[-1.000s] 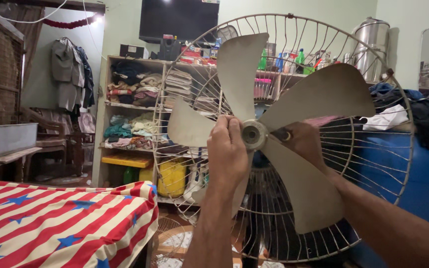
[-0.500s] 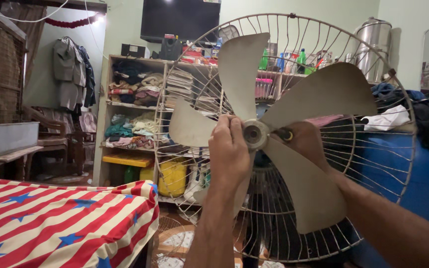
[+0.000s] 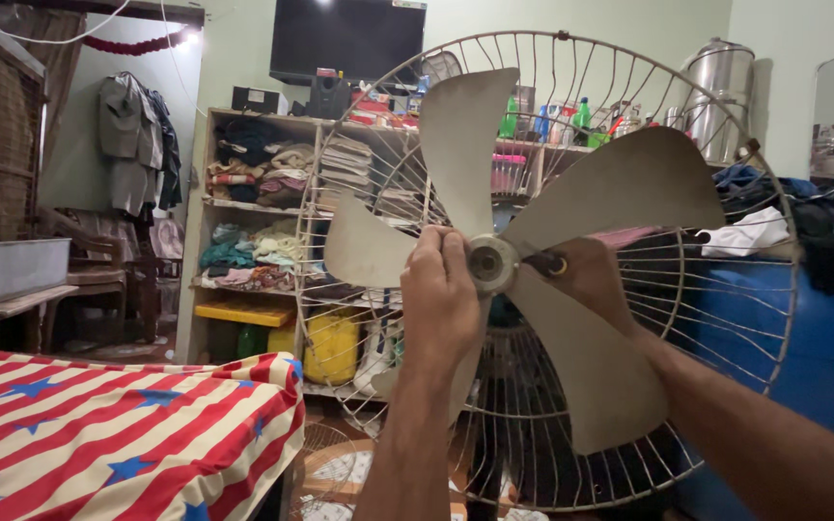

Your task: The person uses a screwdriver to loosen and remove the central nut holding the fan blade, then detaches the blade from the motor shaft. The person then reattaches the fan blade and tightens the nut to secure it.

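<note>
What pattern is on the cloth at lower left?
Red and white stripes with blue stars on the striped cloth, clearest in the head view.

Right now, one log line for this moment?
left hand: gripping fan hub | right hand: holding tool at hub | rear grille: on

A red-and-white striped cloth with blue stars [image 3: 98, 425] covers a surface at lower left. Behind stands an open shelf unit [image 3: 263, 232] stuffed with folded clothes, a dark television [image 3: 345, 39] above it. A steel water container [image 3: 721, 82] sits at upper right, and garments [image 3: 137, 145] hang on the left wall.
</note>
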